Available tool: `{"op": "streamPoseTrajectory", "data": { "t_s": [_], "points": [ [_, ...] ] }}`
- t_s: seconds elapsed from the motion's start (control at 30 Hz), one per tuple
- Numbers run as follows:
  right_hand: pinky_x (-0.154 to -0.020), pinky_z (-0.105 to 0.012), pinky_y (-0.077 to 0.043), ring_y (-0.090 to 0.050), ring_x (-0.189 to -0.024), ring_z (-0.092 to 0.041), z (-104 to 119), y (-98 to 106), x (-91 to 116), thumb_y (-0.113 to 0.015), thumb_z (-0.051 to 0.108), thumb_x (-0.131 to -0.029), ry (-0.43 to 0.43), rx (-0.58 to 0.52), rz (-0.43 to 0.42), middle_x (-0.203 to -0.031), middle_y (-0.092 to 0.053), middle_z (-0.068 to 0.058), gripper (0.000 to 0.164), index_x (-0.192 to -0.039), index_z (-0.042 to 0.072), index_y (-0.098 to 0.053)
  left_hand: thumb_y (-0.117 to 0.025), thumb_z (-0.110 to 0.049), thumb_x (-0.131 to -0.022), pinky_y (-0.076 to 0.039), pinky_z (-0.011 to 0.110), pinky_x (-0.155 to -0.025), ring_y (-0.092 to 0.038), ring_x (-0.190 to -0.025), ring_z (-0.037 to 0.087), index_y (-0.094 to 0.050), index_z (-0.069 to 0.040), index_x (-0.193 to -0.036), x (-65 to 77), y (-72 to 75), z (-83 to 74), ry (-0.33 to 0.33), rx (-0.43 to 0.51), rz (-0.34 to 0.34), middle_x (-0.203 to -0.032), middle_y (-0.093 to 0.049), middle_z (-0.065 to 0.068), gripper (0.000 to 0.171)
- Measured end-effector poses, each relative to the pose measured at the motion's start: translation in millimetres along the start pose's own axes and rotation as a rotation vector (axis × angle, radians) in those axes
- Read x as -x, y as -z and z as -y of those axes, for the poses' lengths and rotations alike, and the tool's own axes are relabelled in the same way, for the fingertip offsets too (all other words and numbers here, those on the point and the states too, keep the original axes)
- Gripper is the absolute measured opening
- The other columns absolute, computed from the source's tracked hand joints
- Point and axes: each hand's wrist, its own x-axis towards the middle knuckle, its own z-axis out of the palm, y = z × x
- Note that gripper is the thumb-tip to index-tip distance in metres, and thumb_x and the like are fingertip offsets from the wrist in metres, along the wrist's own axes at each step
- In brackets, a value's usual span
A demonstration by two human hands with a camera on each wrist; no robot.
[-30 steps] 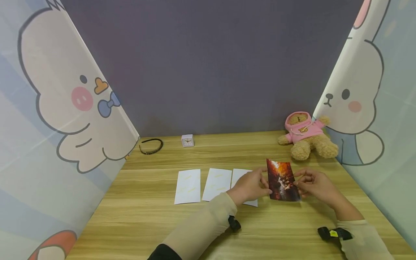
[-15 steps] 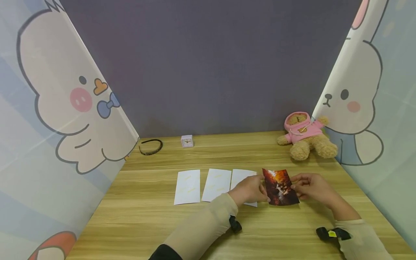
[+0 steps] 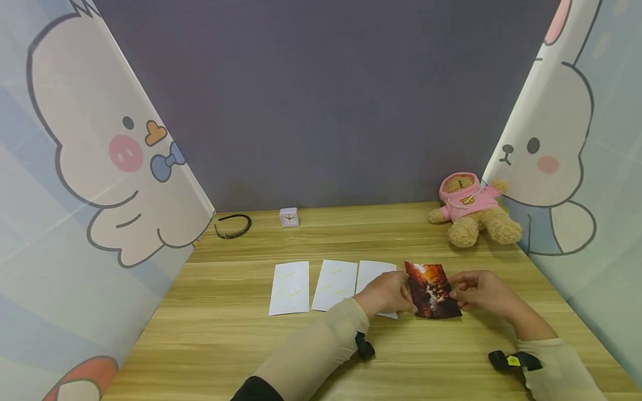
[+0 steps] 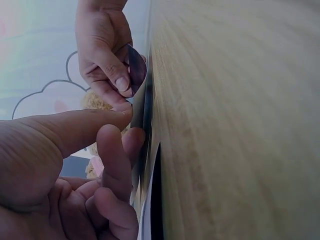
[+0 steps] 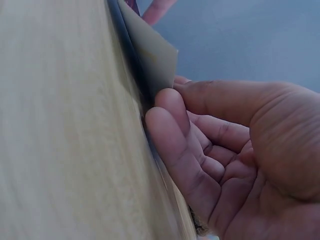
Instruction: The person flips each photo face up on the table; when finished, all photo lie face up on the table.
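A glossy photo print [image 3: 431, 289] in dark red, orange and black lies low over the wooden table, picture side up. My left hand [image 3: 387, 292] pinches its left edge, thumb near the lower left corner. At its right edge my right hand [image 3: 484, 291] pinches the print between thumb and fingers. In the right wrist view the pale back of the print [image 5: 152, 55] shows, its edge bent up from the table by the right hand's fingers. Left of it lie three white sheets with faint yellow marks: a left one [image 3: 290, 288], a middle one [image 3: 335, 284], and a right one [image 3: 373, 270] partly covered by my left hand.
At the back of the wooden table [image 3: 225, 345] stand a small white clock [image 3: 289, 218] and a black headband [image 3: 233, 227]. A teddy bear in a pink hoodie [image 3: 473, 206] sits at the back right. Cartoon-printed side panels and a grey back panel [image 3: 321, 106] enclose the table.
Both hands have brought the print down and slightly left, from a more raised, tilted pose to nearly flat by the table. Over the last half second it shifted only slightly.
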Motion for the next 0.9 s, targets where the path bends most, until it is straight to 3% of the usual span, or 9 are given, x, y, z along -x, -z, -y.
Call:
{"op": "streamPoseTrajectory", "data": {
  "t_s": [0.13,0.2,0.43,0.63,0.8,0.9],
  "points": [
    [-0.066,-0.039,-0.062,-0.071,-0.078,-0.027,-1.0,0.6,0.7,-0.067,0.001,-0.1,-0.003,-0.001,0.012,-0.095,-0.066,-0.016,0.042,-0.134,-0.02,-0.055,-0.087,-0.028,-0.089,-0.052,0.019,-0.071,-0.063,-0.051,0.007,-0.045,-0.013,-0.158,-0.6,-0.8,-0.4,0.019,-0.007,0.011,-0.062,-0.066,-0.011,0.082],
    [-0.065,-0.039,-0.062,-0.07,-0.077,-0.028,-1.0,1.1,1.2,-0.067,0.0,-0.1,-0.005,-0.002,0.021,-0.094,-0.065,-0.017,0.043,-0.134,-0.02,-0.054,-0.086,-0.029,-0.09,-0.05,0.02,-0.065,-0.063,-0.051,0.007,-0.045,-0.014,-0.158,-0.7,-1.1,-0.7,0.024,-0.009,0.017,-0.062,-0.066,-0.009,0.081],
    [-0.064,-0.04,-0.061,-0.07,-0.075,-0.03,-1.3,2.8,1.8,-0.066,-0.003,-0.099,-0.003,-0.031,0.065,-0.092,-0.064,-0.018,0.042,-0.132,-0.021,-0.05,-0.085,-0.031,-0.092,-0.048,0.018,-0.091,-0.062,-0.054,0.007,-0.05,-0.016,-0.155,0.1,-1.4,-1.5,0.014,-0.034,0.004,-0.06,-0.066,-0.009,0.074],
    [-0.063,-0.04,-0.061,-0.069,-0.076,-0.03,-4.2,3.8,1.2,-0.066,-0.003,-0.099,-0.007,-0.037,0.07,-0.091,-0.064,-0.018,0.042,-0.132,-0.021,-0.048,-0.085,-0.031,-0.091,-0.048,0.02,-0.075,-0.062,-0.053,0.008,-0.051,-0.014,-0.154,-0.4,-2.1,-1.0,0.009,-0.015,0.011,-0.06,-0.066,-0.008,0.074],
    [-0.063,-0.04,-0.061,-0.069,-0.075,-0.03,-3.7,4.0,1.9,-0.068,-0.001,-0.099,-0.013,-0.027,0.051,-0.09,-0.063,-0.017,0.04,-0.13,-0.019,-0.05,-0.086,-0.033,-0.09,-0.047,0.018,-0.082,-0.058,-0.052,0.009,-0.061,-0.013,-0.14,-0.6,-1.7,-0.9,0.001,-0.027,-0.004,-0.058,-0.062,-0.008,0.058],
    [-0.061,-0.04,-0.06,-0.068,-0.073,-0.029,-2.3,3.4,2.6,-0.069,0.0,-0.099,-0.01,-0.018,0.035,-0.087,-0.062,-0.017,0.038,-0.128,-0.018,-0.052,-0.085,-0.034,-0.091,-0.048,0.019,-0.082,-0.055,-0.054,0.007,-0.061,-0.014,-0.141,-0.7,-1.0,-0.2,-0.015,-0.02,-0.018,-0.062,-0.061,-0.011,0.058]
  ]
}}
